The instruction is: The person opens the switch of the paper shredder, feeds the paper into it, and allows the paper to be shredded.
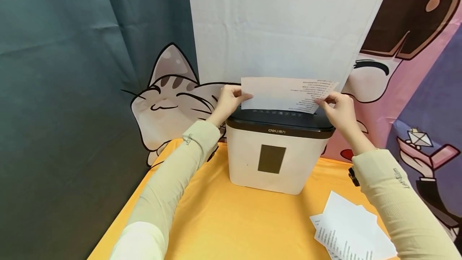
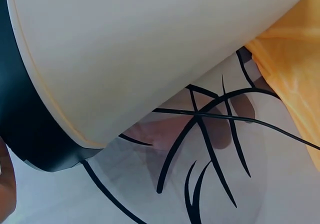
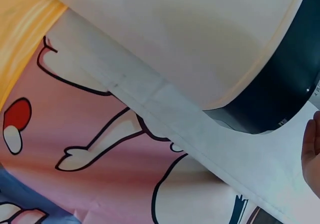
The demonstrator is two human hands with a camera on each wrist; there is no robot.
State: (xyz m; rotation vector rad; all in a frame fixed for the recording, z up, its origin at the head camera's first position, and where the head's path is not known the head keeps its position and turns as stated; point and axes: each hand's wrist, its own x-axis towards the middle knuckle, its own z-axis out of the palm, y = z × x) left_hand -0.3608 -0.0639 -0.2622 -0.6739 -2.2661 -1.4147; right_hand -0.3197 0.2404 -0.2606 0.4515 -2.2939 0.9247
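Observation:
A printed sheet of paper stands on edge at the top of a paper shredder, its lower edge along the black lid. My left hand pinches the sheet's left edge between thumb and fingers. At the opposite edge, my right hand pinches the paper the same way. The shredder has a white body and a dark window in front. In the left wrist view only a sliver of the left hand shows beside the black lid; the right wrist view catches part of the right hand near the lid's rim.
Several printed sheets lie in a loose pile at the front right of the yellow-covered table. Printed cartoon curtains hang close behind the shredder, and a dark grey curtain borders the table on the left.

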